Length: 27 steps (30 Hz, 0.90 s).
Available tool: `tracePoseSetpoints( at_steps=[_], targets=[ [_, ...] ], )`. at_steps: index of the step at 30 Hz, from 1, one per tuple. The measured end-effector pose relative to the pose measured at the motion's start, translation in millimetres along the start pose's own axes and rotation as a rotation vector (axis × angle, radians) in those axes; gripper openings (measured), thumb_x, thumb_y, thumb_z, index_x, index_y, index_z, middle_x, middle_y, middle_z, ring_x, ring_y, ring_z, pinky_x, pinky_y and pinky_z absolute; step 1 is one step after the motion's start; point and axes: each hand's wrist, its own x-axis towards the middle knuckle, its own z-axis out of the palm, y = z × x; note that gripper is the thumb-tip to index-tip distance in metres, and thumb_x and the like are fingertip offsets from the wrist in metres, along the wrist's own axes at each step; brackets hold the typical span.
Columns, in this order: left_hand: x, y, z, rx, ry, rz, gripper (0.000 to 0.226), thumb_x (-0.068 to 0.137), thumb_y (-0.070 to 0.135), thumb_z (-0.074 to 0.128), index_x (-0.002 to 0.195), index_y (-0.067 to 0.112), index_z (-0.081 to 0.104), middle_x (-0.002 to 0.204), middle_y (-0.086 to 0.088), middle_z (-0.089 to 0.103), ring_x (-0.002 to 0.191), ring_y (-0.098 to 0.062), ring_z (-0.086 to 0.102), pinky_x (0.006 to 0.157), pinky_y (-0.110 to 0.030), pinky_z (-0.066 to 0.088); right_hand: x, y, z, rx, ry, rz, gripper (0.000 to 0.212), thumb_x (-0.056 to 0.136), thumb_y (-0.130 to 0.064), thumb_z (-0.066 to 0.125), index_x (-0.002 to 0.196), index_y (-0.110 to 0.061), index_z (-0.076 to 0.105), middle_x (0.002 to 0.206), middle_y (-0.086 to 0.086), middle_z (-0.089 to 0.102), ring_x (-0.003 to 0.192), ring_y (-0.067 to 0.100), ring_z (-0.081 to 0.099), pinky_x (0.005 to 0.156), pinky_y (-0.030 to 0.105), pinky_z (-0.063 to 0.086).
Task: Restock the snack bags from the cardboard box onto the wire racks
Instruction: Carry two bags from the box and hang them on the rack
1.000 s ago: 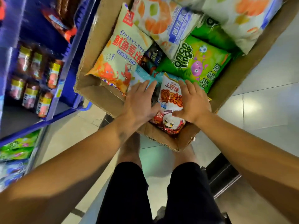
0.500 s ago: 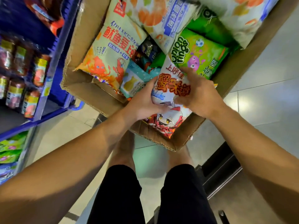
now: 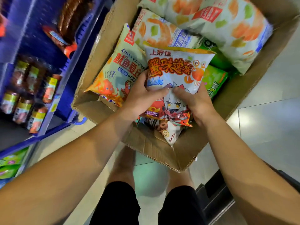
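Note:
A white and red crab-flavour snack bag point(image 3: 177, 73) is lifted above the open cardboard box point(image 3: 164, 153). My left hand point(image 3: 142, 96) grips its left side and my right hand point(image 3: 194, 99) grips its right side, thumbs pressed on the front. Under it in the box lie a squid-print bag point(image 3: 113, 78), pale bags with orange rings point(image 3: 227, 21), a green onion-ring bag point(image 3: 214, 82) and a white bag point(image 3: 170, 132) near the front corner.
A blue rack point(image 3: 53, 88) stands at the left with several jars point(image 3: 22, 108) and hanging packets point(image 3: 65, 36); green bags point(image 3: 9, 163) fill its lower tier. Light tiled floor point(image 3: 267, 120) lies to the right. My legs stand below the box.
Both hands went from resting on the crab-flavour bag to gripping it and raising it out of the box. The view has come closer to the box.

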Motion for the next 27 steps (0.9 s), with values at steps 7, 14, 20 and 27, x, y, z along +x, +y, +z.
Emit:
tracePoseSetpoints(
  at_steps=[7, 14, 20, 27],
  targets=[
    [39, 16, -65, 0.815, 0.414, 0.136, 0.061, 0.093, 0.034, 0.064, 0.144, 0.009, 0.043, 0.143, -0.015, 0.045, 0.134, -0.032, 0.041, 0.113, -0.038, 0.028, 15, 5, 4, -0.067, 0.213, 0.023, 0.053, 0.080, -0.018, 0.085, 0.119, -0.030, 0.051, 0.106, -0.018, 0.070, 0.094, -0.002, 0.070, 0.087, 0.026, 0.057],
    [68, 5, -73, 0.856, 0.321, -0.163, 0.081, 0.077, 0.056, 0.075, 0.140, 0.016, 0.044, 0.141, -0.013, 0.050, 0.133, -0.038, 0.042, 0.108, -0.046, 0.035, 14, 17, 8, -0.190, 0.266, 0.106, 0.061, 0.078, -0.030, 0.086, 0.126, -0.026, 0.048, 0.111, -0.014, 0.068, 0.101, 0.006, 0.068, 0.097, 0.039, 0.055],
    [53, -4, -78, 0.782, 0.148, -0.059, 0.089, 0.076, 0.061, 0.075, 0.149, 0.030, 0.034, 0.135, -0.006, 0.059, 0.122, -0.031, 0.059, 0.100, -0.049, 0.050, -10, 21, 15, -0.207, 0.336, 0.132, 0.065, 0.075, -0.038, 0.084, 0.129, -0.026, 0.049, 0.113, -0.011, 0.068, 0.103, 0.012, 0.067, 0.098, 0.043, 0.054],
    [-57, 36, -110, 0.474, 0.213, 0.057, 0.058, 0.082, 0.050, 0.075, 0.131, 0.033, 0.048, 0.105, 0.016, 0.065, 0.093, -0.009, 0.063, 0.081, -0.025, 0.048, -99, -32, 20, -0.190, 0.490, 0.019, 0.062, 0.077, -0.034, 0.082, 0.128, -0.023, 0.048, 0.108, -0.016, 0.065, 0.100, 0.007, 0.065, 0.098, 0.040, 0.053]
  ],
)
